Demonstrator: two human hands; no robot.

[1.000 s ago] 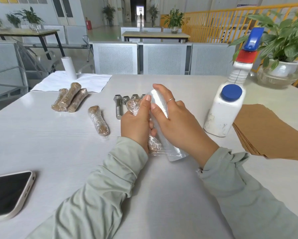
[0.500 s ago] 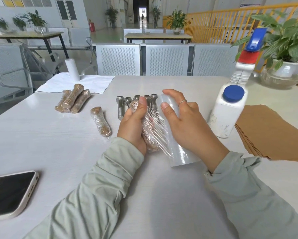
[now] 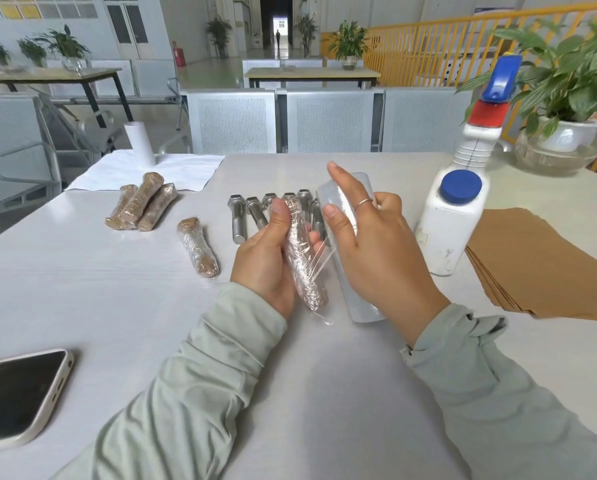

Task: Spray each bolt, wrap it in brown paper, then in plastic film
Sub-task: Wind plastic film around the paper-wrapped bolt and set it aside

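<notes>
Head view: the left hand (image 3: 266,258) grips the paper-wrapped bolt (image 3: 302,261) just above the tabletop (image 3: 82,299), in front of the row of bare bolts (image 3: 252,216). The right hand (image 3: 369,244) holds the film roll (image 3: 356,299) with index finger raised, and film stretches across to the bolt. To wrap well, I judge the film should be kept taut, each turn overlapping, and both ends covered before tearing.

Everything sits on the white tabletop (image 3: 82,289) around the row of bare steel bolts (image 3: 252,216): film-wrapped brown bundles (image 3: 141,206) to their left, white spray bottle (image 3: 453,216) right, brown paper stack (image 3: 539,261) beyond the bottle, phone (image 3: 16,396) nearest me.
</notes>
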